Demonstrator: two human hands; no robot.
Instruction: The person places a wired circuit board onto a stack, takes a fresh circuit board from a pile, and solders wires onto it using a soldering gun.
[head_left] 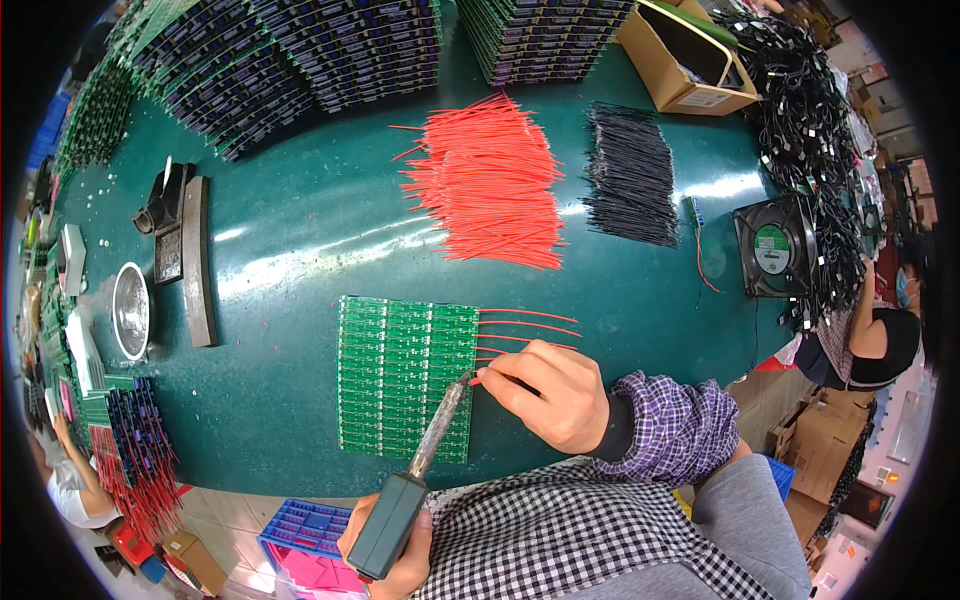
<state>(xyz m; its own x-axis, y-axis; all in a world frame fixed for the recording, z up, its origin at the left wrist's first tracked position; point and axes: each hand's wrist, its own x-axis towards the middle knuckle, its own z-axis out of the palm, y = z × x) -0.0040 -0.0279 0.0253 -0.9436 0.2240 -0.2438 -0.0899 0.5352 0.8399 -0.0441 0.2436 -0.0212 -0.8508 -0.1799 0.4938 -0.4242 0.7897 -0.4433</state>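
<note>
A green circuit board panel (400,385) lies on the table in front of me, divided into several narrow strips. My left hand (415,562) is wrapped round the dark grey handle of a soldering iron (397,520). The iron slants up and right, its tip at the panel's right edge. Right beside that tip, my right hand (560,395) pinches a red wire (476,381), mostly hidden by the fingers. Farther up the same edge, several red wires (530,326) stick out to the right. Beyond the panel lies a big pile of cut red wires (490,185).
Black wires (630,175) lie in a pile right of the red ones. Circuit board stacks (350,50) line the far side. A fan (773,245), tangled black cables (800,110) and a cardboard box (705,98) stand right; a round metal dish (131,311) stands left. Other people sit at both sides.
</note>
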